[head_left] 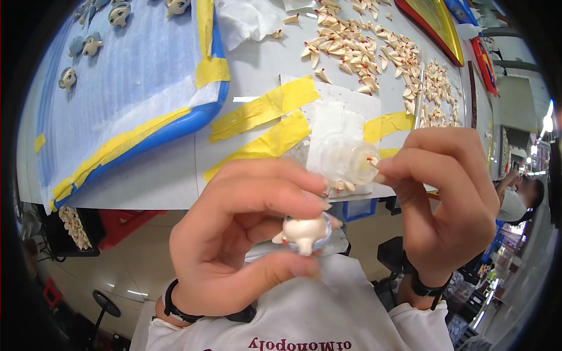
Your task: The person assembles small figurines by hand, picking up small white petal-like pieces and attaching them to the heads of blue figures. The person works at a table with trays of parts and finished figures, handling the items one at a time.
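Observation:
My left hand (228, 234) is closed around a small figurine head (306, 233), cream with pale blue at one side. A pointed ear with a red dot sticks out from the head. My right hand (448, 202) pinches a tiny cream ear piece (372, 160) with a red tip between thumb and fingertip. That piece is over a transparent plastic cup (335, 157), which stands near the table's front edge. A few similar pieces (342, 186) lie just in front of the cup.
Many loose red-tipped ear pieces (351, 52) are spread across the far table. At left, a blue tray (205, 114), lined and taped in yellow, bears several figurine heads (92, 44). A gold tray (436, 23) with a red rim is far right. Another person (518, 199) sits beyond.

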Available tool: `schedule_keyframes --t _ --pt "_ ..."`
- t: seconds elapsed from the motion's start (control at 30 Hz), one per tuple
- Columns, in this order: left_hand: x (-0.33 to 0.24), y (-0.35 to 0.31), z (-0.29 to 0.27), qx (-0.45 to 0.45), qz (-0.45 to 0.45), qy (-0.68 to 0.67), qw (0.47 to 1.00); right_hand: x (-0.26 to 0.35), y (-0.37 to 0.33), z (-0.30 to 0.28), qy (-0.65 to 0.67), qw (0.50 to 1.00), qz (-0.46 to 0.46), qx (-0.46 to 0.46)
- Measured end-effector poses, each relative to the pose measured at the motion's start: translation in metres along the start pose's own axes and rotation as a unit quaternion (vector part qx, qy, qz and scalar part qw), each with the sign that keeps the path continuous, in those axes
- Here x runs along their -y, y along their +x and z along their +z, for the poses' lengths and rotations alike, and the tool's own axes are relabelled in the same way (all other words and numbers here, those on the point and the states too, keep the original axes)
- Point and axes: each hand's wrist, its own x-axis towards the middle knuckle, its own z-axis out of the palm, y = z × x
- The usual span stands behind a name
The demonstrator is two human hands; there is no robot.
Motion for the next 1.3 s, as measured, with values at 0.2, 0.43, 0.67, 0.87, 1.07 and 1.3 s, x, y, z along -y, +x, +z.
schedule_keyframes --t 0.2,0.43,0.67,0.87,1.07,1.3 --pt "0.010 0.001 -0.001 0.017 0.058 0.017 0.998 0.020 -0.012 -0.006 0.220 0.972 0.077 0.005" --pt "0.006 -0.003 0.007 -0.021 0.029 0.021 0.999 0.031 -0.027 0.022 0.283 0.953 0.093 -0.065" --pt "0.012 -0.012 -0.006 0.011 0.091 0.152 0.984 0.023 -0.027 0.016 0.154 0.987 -0.041 -0.018" --pt "-0.007 0.013 0.001 0.118 0.234 0.327 0.908 0.036 -0.029 -0.001 0.430 0.879 0.201 0.038" --pt "-0.071 0.040 -0.019 0.035 0.183 0.614 0.767 -0.032 -0.046 -0.068 0.092 0.919 0.343 -0.169" --pt "-0.097 0.119 -0.065 0.071 0.070 0.695 0.712 -0.192 -0.124 -0.141 -0.140 0.892 0.412 -0.120"
